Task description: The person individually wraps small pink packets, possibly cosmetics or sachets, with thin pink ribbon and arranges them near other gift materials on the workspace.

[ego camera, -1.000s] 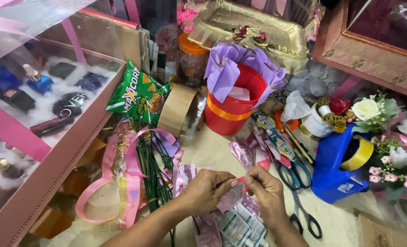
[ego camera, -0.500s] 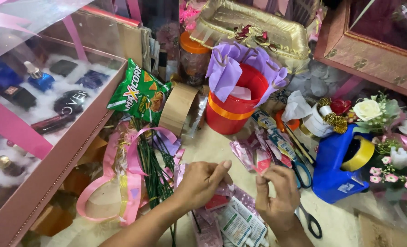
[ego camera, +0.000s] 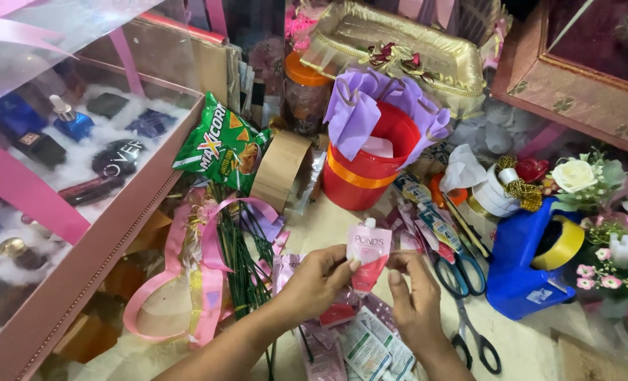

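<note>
The left hand (ego camera: 319,279) holds a small pink and white sachet (ego camera: 367,254) upright; its thumb and fingers are pinched on the left edge of the sachet. The right hand (ego camera: 414,296) is at 3 o'clock from the sachet, with the fingers curled and the fingertips close to the sachet's right edge. I cannot tell if they touch the sachet or pinch something thin and clear. The sachet is in the middle of the view, above a pile of flat sachets (ego camera: 360,342) that lie on the table.

At 12 o'clock from the hands stands a red bucket (ego camera: 367,166) with purple paper in it. At 3 o'clock lie blue-handled scissors (ego camera: 462,268), and further right stands a blue tape dispenser (ego camera: 522,271) with yellow tape. At 9 o'clock lie green stems (ego camera: 240,261) and a pink ribbon (ego camera: 201,282). At 10 o'clock is a green snack bag (ego camera: 218,144).
</note>
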